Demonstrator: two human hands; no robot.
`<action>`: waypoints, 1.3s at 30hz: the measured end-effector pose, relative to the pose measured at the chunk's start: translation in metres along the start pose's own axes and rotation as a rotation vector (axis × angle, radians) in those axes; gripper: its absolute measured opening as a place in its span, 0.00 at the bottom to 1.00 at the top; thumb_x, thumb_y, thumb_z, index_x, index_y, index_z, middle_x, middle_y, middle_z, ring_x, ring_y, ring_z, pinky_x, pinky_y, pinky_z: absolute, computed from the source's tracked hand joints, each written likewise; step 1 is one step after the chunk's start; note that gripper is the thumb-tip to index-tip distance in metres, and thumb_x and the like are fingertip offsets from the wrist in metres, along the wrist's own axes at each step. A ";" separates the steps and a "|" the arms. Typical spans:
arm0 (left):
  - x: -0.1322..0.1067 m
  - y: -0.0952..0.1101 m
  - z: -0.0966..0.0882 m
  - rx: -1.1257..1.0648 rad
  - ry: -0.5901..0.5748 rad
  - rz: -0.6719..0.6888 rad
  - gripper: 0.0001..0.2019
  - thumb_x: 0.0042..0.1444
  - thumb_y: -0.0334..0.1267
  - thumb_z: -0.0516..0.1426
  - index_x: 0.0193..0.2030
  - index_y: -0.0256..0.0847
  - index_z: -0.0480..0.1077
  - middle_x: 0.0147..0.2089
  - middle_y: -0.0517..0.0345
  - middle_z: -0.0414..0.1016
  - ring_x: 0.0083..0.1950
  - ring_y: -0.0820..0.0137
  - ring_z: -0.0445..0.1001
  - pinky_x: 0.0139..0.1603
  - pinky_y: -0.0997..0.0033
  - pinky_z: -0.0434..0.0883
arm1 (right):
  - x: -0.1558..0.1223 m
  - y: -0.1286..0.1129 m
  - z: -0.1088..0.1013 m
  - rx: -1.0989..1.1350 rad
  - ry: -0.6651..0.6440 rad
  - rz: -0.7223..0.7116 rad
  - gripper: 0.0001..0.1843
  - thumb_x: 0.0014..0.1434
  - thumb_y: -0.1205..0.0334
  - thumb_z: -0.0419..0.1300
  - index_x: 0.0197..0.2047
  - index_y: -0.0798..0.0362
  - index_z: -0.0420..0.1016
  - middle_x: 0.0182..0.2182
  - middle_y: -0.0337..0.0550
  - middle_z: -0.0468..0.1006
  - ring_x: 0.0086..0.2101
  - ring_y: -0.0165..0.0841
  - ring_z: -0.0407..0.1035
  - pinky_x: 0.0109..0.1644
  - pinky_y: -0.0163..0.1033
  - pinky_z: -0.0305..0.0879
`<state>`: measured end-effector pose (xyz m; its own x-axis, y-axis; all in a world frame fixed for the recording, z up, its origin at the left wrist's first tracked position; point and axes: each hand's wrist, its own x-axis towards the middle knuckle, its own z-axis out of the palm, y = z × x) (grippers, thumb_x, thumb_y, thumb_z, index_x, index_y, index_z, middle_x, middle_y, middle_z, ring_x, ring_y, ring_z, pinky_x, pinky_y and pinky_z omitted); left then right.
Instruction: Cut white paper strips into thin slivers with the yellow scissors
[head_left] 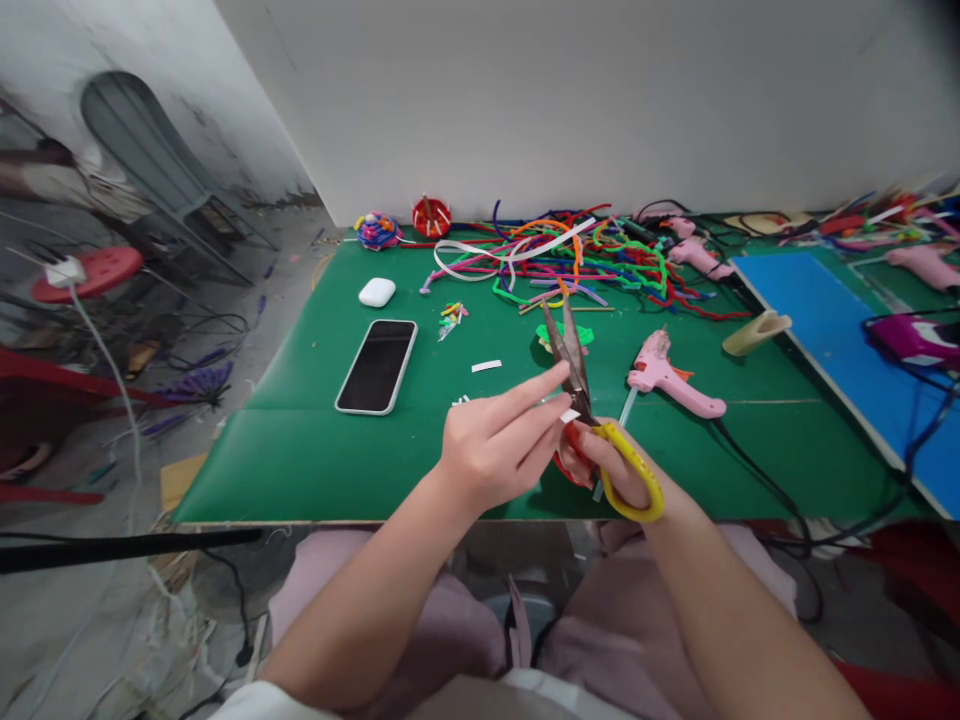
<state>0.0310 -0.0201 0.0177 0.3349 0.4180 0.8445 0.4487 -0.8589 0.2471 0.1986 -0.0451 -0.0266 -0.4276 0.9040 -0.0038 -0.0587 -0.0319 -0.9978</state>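
Observation:
My right hand [611,465] is wrapped round the handles of a pair of scissors [576,362], one yellow and the other red. The blades point away from me and stand slightly apart. Close against them, my left hand [495,440] pinches a small white strip [570,416] near the pivot. Another short white strip [486,366] lies on the green table just beyond my left hand. Several tiny white bits [460,401] lie by the knuckles, partly hidden. Behind the blades sits a bright green piece [583,335], partly covered.
A phone [377,367] and a white earbud case [377,292] lie left on the green table [285,455]. A pink glue gun [667,382] with a trailing cord rests right, near a blue board [832,340]. Tangled coloured pipe cleaners [630,262] fill the back. A person's arm [30,178] shows far left.

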 end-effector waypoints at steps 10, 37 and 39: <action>-0.001 -0.003 -0.006 -0.064 -0.057 -0.020 0.06 0.51 0.30 0.55 0.35 0.39 0.72 0.51 0.48 0.72 0.34 0.75 0.76 0.29 0.80 0.71 | 0.002 -0.001 0.000 -0.013 0.030 0.049 0.23 0.58 0.45 0.48 0.20 0.53 0.59 0.14 0.33 0.58 0.16 0.24 0.53 0.21 0.33 0.51; -0.001 -0.009 -0.006 -0.088 -0.238 -0.078 0.06 0.52 0.31 0.54 0.34 0.38 0.72 0.40 0.53 0.72 0.33 0.76 0.70 0.33 0.76 0.70 | 0.001 0.000 0.001 -0.011 0.026 0.057 0.20 0.57 0.46 0.50 0.23 0.53 0.60 0.15 0.32 0.58 0.16 0.24 0.53 0.19 0.33 0.49; -0.002 -0.010 -0.008 -0.075 -0.199 -0.081 0.06 0.51 0.31 0.54 0.35 0.39 0.72 0.47 0.51 0.70 0.33 0.76 0.69 0.34 0.74 0.70 | 0.001 -0.001 0.001 -0.012 0.033 0.066 0.21 0.57 0.46 0.50 0.22 0.53 0.60 0.15 0.32 0.57 0.16 0.24 0.52 0.19 0.32 0.49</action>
<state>0.0197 -0.0144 0.0174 0.4603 0.5303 0.7120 0.4203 -0.8366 0.3514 0.1971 -0.0444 -0.0258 -0.3998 0.9138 -0.0713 -0.0206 -0.0867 -0.9960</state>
